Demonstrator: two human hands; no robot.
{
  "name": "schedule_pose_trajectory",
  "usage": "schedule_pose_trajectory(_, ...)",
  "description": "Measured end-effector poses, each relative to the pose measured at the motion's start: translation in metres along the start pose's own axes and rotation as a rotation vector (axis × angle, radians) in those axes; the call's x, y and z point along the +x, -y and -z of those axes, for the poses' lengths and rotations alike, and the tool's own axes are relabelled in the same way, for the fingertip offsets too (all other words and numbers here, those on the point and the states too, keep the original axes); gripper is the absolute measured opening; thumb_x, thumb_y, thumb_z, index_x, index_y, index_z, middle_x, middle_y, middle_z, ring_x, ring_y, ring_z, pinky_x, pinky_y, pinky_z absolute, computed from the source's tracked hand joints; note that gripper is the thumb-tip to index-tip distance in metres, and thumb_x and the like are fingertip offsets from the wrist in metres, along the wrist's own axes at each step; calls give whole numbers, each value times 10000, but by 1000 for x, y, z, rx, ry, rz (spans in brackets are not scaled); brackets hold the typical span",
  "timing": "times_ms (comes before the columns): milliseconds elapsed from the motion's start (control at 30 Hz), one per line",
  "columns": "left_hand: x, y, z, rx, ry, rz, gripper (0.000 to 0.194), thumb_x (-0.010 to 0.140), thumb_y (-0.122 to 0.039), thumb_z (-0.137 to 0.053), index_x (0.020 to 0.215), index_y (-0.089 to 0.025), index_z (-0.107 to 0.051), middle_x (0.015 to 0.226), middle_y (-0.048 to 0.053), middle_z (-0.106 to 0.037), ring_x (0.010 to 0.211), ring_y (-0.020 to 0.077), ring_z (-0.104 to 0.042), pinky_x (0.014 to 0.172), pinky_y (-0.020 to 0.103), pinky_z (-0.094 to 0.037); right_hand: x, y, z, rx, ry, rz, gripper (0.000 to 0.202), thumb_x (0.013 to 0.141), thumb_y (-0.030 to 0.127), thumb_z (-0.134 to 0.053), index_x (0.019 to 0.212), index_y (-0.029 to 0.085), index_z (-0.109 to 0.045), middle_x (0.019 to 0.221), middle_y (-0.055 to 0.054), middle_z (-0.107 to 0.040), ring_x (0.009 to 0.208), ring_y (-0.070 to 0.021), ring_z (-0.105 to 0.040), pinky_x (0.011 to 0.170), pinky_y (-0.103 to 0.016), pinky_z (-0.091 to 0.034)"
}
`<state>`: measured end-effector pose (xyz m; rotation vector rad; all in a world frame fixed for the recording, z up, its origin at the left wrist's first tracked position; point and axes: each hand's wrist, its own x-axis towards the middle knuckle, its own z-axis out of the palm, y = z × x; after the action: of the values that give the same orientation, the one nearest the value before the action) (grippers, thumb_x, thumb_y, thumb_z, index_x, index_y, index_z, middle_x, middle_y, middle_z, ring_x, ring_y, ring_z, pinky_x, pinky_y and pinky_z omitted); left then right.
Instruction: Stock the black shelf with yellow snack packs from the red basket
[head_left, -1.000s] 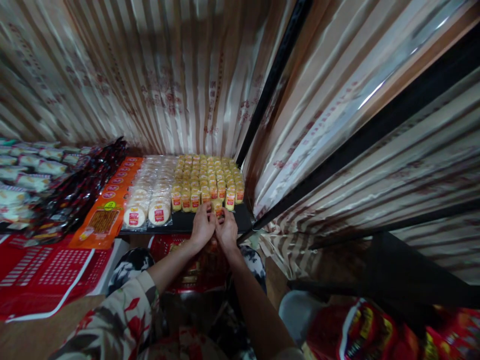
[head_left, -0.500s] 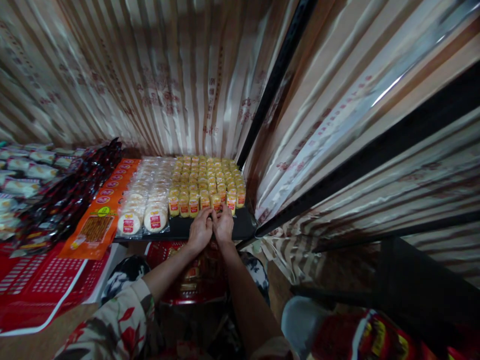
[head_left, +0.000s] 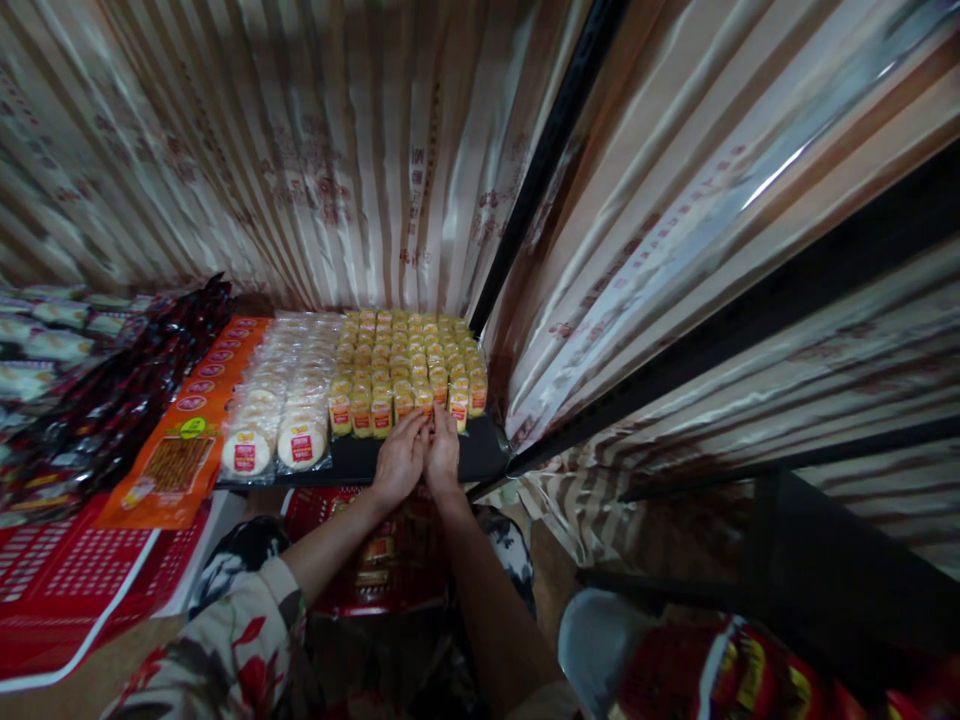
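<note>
Rows of small yellow wrapped cakes (head_left: pixel 382 400) stand packed together on the black shelf (head_left: pixel 481 452). At their front edge my left hand (head_left: pixel 401 462) has its fingers bent against one of the wrapped cakes. My right hand (head_left: pixel 442 450) sits close beside it, thumbs nearly touching, fingers curled at the same spot in the front row. Both hands hide the lower part of the cakes there. To the left lie two rows of round white wrapped biscuits (head_left: pixel 301 446) with red labels.
An orange snack bag (head_left: pixel 176 465) and dark shiny packets (head_left: pixel 112 410) lie farther left, partly over a red basket (head_left: pixel 82 570). Another red basket (head_left: pixel 322 505) holding wrapped packs is under my arms. A black post (head_left: pixel 525 210) and pleated curtains (head_left: pixel 360 170) border the shelf.
The view has shifted slightly, so the shelf goods sit a little farther left. My hands stay at the front row, with the right fingers drawn closer to the left hand.
</note>
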<state>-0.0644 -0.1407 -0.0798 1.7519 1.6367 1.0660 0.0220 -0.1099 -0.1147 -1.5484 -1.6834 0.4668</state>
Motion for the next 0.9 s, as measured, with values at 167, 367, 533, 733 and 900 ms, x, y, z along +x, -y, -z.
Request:
schedule_pose_trajectory(167, 3, 3, -6, 49, -12, 9, 449, 805, -72, -359, 1209, -146, -541, 1329, 71, -495, 1270, 167, -404, 1097, 339, -300, -5, -6, 17, -84, -159, 3, 426, 888, 319, -381, 1278, 174, -470, 1184, -128, -492, 1059, -201, -515, 884, -313, -444)
schedule_pose_trajectory(367, 0, 9, -8, 53, -29, -62, 479, 787, -48, -366, 1234, -131, -518, 1330, 89, -489, 1273, 179, -399, 1101, 348, -299, 3, -18, 33, -312, -229, -116, 546, 823, 442, -504, 1285, 166, -412, 1156, -134, -479, 1077, -256, -486, 818, -335, -463)
schedule_pose_trajectory(533, 0, 11, -9, 93, -23, -64, 469, 799, -57, -358, 1232, -145, -517, 1321, 83, -499, 1274, 173, -400, 1095, 347, -310, 7, -25, 28, -332, -185, -101, 516, 837, 388, -489, 1286, 152, -397, 1085, -129, -526, 1046, -254, -492, 840, -336, -450)
schedule_pose_trajectory(733, -1, 12, -10, 141, -32, -71, 457, 806, -68, -358, 1232, -124, -512, 1338, 93, -481, 1264, 174, -411, 1094, 348, -316, 7, -22, 37, -331, -240, -71, 485, 871, 357, -423, 1298, 130, -380, 1091, -137, -547, 1039, -250, -488, 886, -353, -405)
schedule_pose_trajectory(900, -1, 14, -11, 159, -45, -111, 462, 791, -62, -373, 1226, -127, -516, 1322, 90, -498, 1256, 186, -423, 1085, 378, -338, 8, -23, 45, -335, -313, -98, 427, 885, 308, -385, 1264, 111, -388, 1154, -152, -535, 1091, -247, -463, 920, -365, -370)
